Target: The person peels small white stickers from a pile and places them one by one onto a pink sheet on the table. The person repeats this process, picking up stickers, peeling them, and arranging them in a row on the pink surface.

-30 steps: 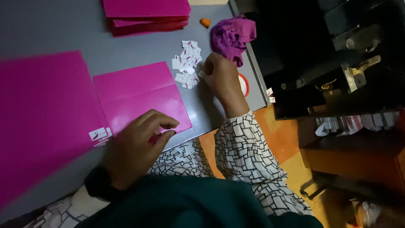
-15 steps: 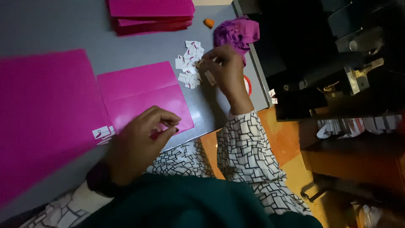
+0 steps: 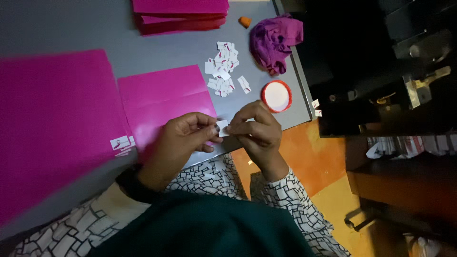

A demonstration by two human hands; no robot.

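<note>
Head view: left hand (image 3: pixel 178 138) and right hand (image 3: pixel 254 131) pinch one small white sticker (image 3: pixel 222 127) between fingertips over the counter (image 3: pixel 62 28) edge, beside a pink folder (image 3: pixel 166 102). Peeling looks underway; separating layers needs fingernail care.

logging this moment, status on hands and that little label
Left hand and right hand pinch one small white label together. Over pink sheet. Nothing between them.
</note>
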